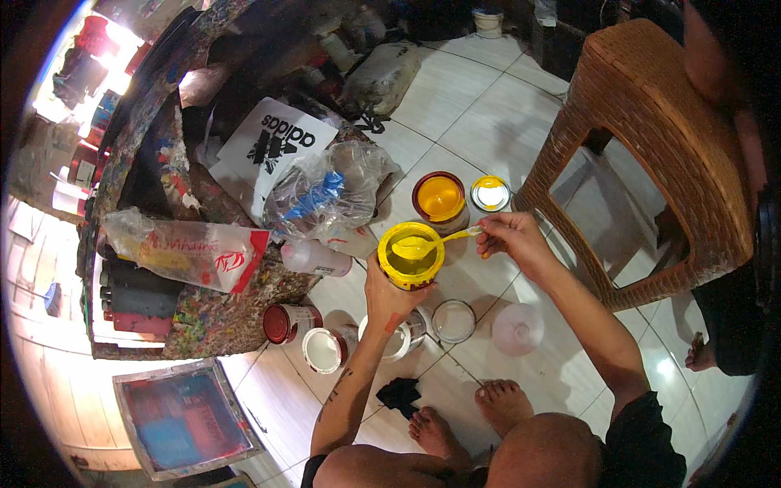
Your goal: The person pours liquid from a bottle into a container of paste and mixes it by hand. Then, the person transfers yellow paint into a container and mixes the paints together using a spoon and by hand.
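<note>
My left hand (pixel 386 294) is wrapped round the side of a yellow-rimmed paint can (pixel 407 275) and holds it slightly tilted. Yellow paint coats the inside of the can. Between the fingertips of my right hand (pixel 516 241) is the handle end of a spoon (pixel 415 246). Its bowl, covered in yellow paint, is over the can's mouth; I cannot tell whether it touches the paint. Just beyond stands a dark red-rimmed can (pixel 440 198) of orange-yellow paint, with a paint-smeared lid (pixel 490 193) on the floor beside it.
Near my left forearm stand a red-topped can (pixel 281 324), a white can (pixel 325 350) and another can (pixel 400 340). A round lid (pixel 454 321) and a clear plastic dish (pixel 517 329) lie on the tiles. Left are a bottle (pixel 316 258) and plastic bag (pixel 350 187); right, a brown chair (pixel 651 73).
</note>
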{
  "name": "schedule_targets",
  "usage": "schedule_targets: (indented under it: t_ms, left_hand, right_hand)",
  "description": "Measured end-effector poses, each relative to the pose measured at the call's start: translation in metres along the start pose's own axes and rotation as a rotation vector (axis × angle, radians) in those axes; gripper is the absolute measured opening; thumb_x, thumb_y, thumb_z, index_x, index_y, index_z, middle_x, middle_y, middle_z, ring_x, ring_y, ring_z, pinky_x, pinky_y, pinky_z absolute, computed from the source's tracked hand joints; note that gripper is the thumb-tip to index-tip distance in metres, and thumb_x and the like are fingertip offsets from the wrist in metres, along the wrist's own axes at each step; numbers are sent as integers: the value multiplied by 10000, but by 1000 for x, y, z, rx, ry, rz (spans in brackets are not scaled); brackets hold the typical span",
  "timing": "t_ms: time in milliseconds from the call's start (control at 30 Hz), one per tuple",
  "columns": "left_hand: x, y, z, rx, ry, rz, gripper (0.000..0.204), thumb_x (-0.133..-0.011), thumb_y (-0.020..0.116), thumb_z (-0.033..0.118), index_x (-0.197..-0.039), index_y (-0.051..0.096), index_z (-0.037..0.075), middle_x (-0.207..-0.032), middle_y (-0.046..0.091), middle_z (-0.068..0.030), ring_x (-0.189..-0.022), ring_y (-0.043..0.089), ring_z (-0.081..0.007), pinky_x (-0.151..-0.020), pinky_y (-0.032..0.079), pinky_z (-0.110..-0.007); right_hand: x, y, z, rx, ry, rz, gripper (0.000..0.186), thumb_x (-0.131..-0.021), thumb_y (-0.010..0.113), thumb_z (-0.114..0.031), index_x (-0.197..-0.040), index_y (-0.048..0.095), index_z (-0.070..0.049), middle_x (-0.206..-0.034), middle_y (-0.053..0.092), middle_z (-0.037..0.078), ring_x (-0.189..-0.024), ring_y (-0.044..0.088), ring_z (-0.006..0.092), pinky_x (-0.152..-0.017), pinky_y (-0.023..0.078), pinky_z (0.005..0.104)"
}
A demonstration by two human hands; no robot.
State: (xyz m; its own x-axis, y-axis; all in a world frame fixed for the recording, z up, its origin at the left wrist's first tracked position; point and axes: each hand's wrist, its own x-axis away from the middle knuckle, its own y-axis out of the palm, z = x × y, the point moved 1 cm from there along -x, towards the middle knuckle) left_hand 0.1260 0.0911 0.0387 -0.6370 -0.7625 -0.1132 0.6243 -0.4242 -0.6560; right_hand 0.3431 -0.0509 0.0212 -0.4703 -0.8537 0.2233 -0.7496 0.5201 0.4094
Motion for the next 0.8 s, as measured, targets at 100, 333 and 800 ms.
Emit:
schedule_targets:
  t_ms: [100,333,800]
  left_hand:
    - [0,2,4,17,-7,-4,975,-526,979,235,-1277,409,-14,-1226,604,-220,-1150,611,-378,-969,493,-435]
    - [0,3,6,-76,-55,-27,966,-526,990,257,-1259,415,4,-1225,614,-185,-1146,621,-339,-970,500,-424]
    - [1,7,3,-52,-36,-30,960,-528,987,247,-1260,417,3,-1220,626,-190,-1153,623,-340,-974,499,-417]
  right_hand:
    - [1,-1,1,-23,-1,-2,225,-989,618,-171,-1049,676,38,-864,710,117,-730,707,190,-670,589,309]
    - [2,-1,0,-26,30,14,227,-985,626,-178,-1063,676,30,-849,705,109,-712,700,176,-657,577,290]
    - [2,-9,4,-60,52,19,216,-989,598,-156,-1065,671,32,-852,704,103,-715,701,165,-654,577,279]
